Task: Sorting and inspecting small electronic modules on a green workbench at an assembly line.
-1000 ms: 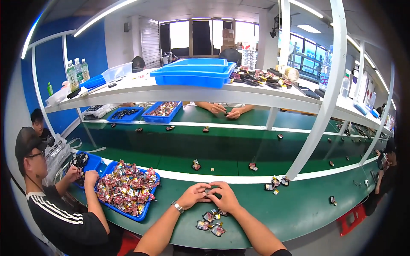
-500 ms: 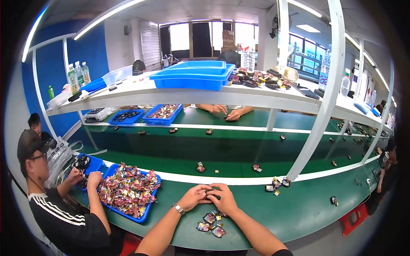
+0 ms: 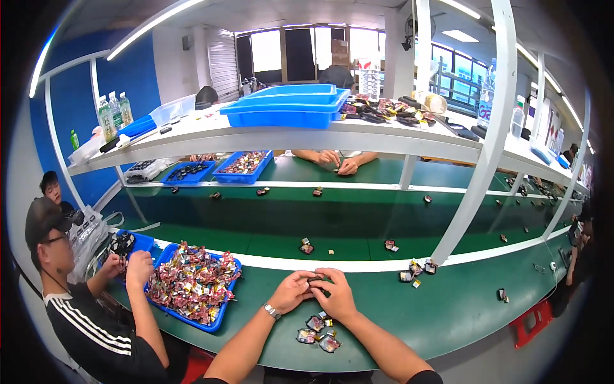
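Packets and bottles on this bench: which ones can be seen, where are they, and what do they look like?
Small packets: on the green bench just below the hands, shiny, multicoloured.
Wrapped packets: heaped in a blue tray left of the left hand, red and gold.
Bottles: upper shelf, far left, clear with green labels.

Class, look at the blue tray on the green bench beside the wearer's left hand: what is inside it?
The blue tray holds a heaped pile of small shiny packets, mostly red with gold and silver. The pile covers the tray's floor, so whatever lies underneath cannot be seen.
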The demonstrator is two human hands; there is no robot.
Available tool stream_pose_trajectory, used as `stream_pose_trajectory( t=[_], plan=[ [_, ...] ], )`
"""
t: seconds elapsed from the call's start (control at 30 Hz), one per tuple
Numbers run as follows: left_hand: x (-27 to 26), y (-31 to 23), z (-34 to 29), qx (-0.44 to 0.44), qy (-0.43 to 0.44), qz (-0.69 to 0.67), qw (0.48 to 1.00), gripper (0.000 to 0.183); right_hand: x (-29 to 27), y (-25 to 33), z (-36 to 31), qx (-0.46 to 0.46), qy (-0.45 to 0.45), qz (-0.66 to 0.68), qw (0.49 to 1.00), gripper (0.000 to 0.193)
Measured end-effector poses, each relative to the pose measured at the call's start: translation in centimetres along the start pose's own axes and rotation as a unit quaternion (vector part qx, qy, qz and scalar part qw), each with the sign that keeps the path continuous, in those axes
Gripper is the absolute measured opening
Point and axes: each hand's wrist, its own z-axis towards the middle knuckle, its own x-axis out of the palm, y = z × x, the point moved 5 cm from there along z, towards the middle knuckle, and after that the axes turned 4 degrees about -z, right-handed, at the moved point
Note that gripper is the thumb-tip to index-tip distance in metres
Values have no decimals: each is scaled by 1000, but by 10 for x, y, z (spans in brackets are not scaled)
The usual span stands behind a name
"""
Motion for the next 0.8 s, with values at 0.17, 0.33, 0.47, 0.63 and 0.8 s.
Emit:
stream_pose_trajectory(
  t=[0.17, 0.33, 0.47, 0.63, 0.8],
  plan=[
    [-2, 0, 0, 11, 9, -7, 1000, 26, 0, -1, 0, 10, -3, 24, 1000, 19],
    [2, 1, 0, 16, 9, -10, 1000, 25, -1, -7, 0, 14, 8, 49, 999, 18],
    [0, 1, -1, 11, 2, -5, 1000, 25, -1, -5, 0, 19, 18, 28, 999, 18],
    [2, 1, -1, 0, -1, 3, 1000, 26, -5, 0, 2, -16, 13, 2, 1000, 18],
    [1, 1, 0, 2, -1, 9, 1000, 27, -5, 1, 3, -22, 8, -11, 1000, 18]
  ],
)
